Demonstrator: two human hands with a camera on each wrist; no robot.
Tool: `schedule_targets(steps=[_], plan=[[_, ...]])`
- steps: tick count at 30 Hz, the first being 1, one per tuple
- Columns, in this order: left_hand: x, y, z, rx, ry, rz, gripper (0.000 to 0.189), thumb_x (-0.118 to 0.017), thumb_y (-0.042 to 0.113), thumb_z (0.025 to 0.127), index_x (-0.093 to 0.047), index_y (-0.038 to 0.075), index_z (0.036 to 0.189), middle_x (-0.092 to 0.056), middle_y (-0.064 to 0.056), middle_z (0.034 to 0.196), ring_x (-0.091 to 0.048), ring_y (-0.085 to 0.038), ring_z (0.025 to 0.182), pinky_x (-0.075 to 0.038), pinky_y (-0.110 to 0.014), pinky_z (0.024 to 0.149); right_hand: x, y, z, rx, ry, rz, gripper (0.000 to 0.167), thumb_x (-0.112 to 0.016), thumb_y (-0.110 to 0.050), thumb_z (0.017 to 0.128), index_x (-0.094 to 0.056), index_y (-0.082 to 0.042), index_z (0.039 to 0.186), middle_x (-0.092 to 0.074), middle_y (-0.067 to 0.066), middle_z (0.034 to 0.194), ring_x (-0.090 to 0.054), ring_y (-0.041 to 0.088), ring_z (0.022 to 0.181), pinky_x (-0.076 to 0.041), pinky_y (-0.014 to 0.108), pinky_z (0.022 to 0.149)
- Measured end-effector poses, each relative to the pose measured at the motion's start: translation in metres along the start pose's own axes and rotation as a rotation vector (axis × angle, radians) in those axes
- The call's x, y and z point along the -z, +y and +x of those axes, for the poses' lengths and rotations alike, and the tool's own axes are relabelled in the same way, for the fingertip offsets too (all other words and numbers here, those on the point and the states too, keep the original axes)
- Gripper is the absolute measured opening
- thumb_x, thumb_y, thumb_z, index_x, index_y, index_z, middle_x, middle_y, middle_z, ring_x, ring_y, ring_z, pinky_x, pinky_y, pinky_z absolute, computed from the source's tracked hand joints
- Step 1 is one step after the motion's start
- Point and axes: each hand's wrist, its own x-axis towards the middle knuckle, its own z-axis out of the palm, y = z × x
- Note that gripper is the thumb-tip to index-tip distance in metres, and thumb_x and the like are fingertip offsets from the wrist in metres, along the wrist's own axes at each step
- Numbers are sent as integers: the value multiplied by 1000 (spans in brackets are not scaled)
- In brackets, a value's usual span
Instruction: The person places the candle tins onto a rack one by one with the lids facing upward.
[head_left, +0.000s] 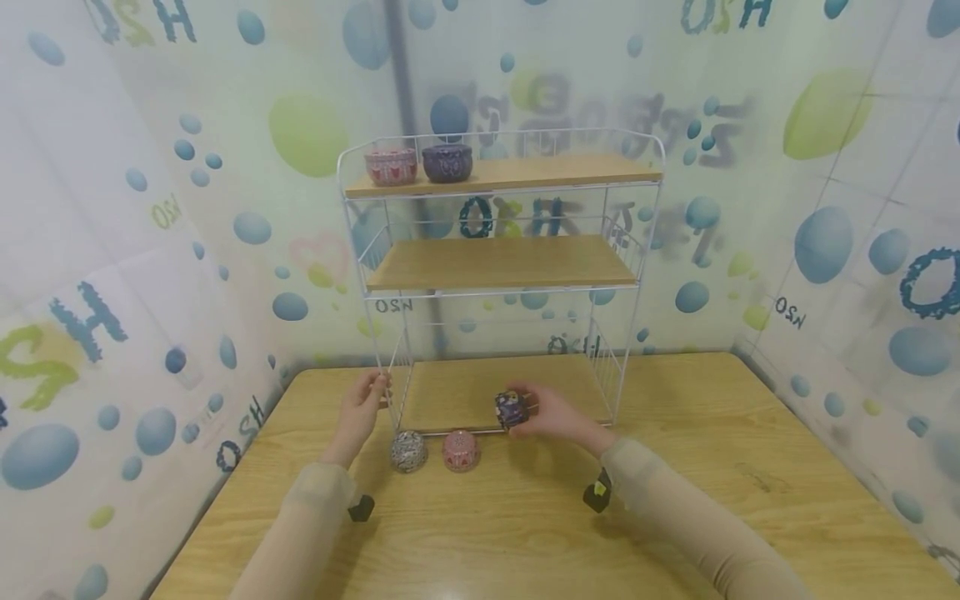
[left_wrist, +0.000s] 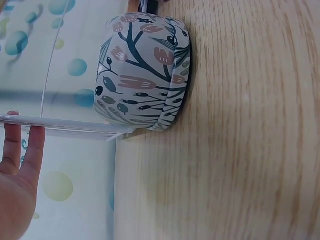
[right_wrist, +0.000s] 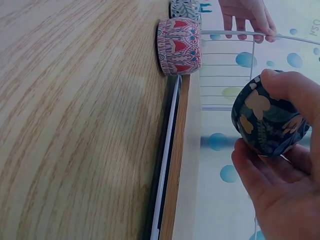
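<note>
Table [head_left: 795,450], wood-grain, carries a 3-tier white wire rack [head_left: 502,262] with wooden shelves. Left hand [head_left: 367,392]: thumb and fingers pinch the rack's left front post [left_wrist: 75,125]. Right hand [head_left: 553,410]: thumb opposite fingers, pinching 1 dark-blue floral tin [head_left: 510,409], which is tilted and held up near the middle of the rack's bottom-shelf front edge.

4 other tins. At the left end of the rack's top shelf: pink tin [head_left: 392,167], dark purple tin [head_left: 447,163]. In front of the rack, left half: pink-and-red tin [head_left: 461,450], white tulip-print tin [head_left: 408,452]; whether the latter touches the rack's foot, cannot tell.

Step in hand, judged: tin in transit, rack steadied. Next move would probably call for levelling the tin and clearing the shelf lip. Room: rack's middle and bottom shelves bare; side rails and the middle shelf overhead bound the bottom opening.
</note>
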Motion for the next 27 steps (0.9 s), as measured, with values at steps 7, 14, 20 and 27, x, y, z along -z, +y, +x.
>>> schedule_targets(steps=[7,14,20,27], plan=[[1,-12,2,-16,-2,21,28,-43,24,105,-53,-1,114,-54,-23,109,-58,-33,98,-56,-36,82,0,-1,-1,22,1,-2,75,-86,-13,68,-51,1,133,-55,20,126,-59,34,107,-53,40,90],[1,-12,3,4,-16,24,31,-43,26,105,-53,-1,116,-53,-25,112,-57,-31,99,-56,-33,82,1,-1,-1,40,-7,-26,75,-86,-15,69,-51,2,133,-58,17,122,-59,32,106,-54,37,89],[1,-12,3,6,-10,16,30,-43,25,105,-53,0,116,-54,-22,111,-56,-38,101,-56,-33,82,2,-4,-1,52,-7,-73,76,-87,-20,69,-51,2,133,-61,12,118,-58,28,104,-54,33,83],[2,-6,1,13,-22,8,29,-43,24,105,-53,0,116,-53,-24,112,-57,-32,100,-55,-33,83,1,-2,-1,42,-2,-50,76,-87,-18,69,-51,2,133,-61,10,116,-58,25,102,-54,31,81]])
